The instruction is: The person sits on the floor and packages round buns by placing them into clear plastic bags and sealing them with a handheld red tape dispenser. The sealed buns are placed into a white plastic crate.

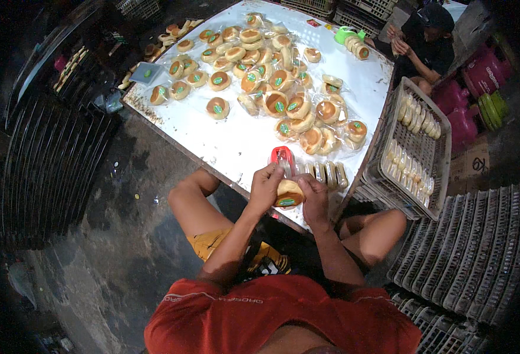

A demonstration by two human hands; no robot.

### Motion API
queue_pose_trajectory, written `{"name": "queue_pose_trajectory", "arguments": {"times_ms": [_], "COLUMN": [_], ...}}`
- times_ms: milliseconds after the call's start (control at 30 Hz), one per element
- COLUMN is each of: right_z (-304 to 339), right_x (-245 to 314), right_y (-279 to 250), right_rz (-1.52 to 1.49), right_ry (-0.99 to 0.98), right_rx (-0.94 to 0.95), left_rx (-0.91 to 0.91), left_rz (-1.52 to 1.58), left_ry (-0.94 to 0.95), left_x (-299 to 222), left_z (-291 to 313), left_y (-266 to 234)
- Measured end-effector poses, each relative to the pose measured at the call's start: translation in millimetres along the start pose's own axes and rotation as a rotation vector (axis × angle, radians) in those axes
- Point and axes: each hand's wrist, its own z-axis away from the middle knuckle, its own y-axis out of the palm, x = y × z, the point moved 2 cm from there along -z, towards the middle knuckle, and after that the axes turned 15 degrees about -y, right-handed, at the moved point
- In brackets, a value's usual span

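Between my two hands, at the table's near edge, is a round bun (pixel 289 194) with a browned top and a green label, apparently in a clear plastic bag. My left hand (pixel 264 187) pinches the bag on one side. On the other side, my right hand (pixel 315 199) has its fingers closed on the bag too. Just beyond my left hand stands a red tape dispenser or bag sealer (pixel 281 155), partly hidden by the fingers. A row of wrapped buns (pixel 331 173) stands on edge beyond my right hand.
A large heap of bagged buns (pixel 251 76) covers the white table (pixel 213 141). Another person (pixel 428 44) sits at the far right near a green dispenser (pixel 348 34). At right, a grey crate (pixel 390 159) holds rows of wrapped buns. Stacked crates (pixel 463 253) stand nearby.
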Motion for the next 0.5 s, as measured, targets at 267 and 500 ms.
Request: {"name": "queue_pose_trajectory", "arguments": {"times_ms": [267,500], "right_z": [-4.2,-8.7], "right_x": [-15.0,-4.1], "right_y": [-10.8,-6.8], "right_rz": [0.102,-0.081], "right_ry": [0.056,-0.206], "right_rx": [-0.011,-0.063], "left_rx": [-0.085,-0.095], "left_rz": [-0.085,-0.18], "left_ry": [0.216,0.088], "left_x": [1.9,-19.3], "left_z": [-13.0,7.6], "left_y": [8.9,21.2]}}
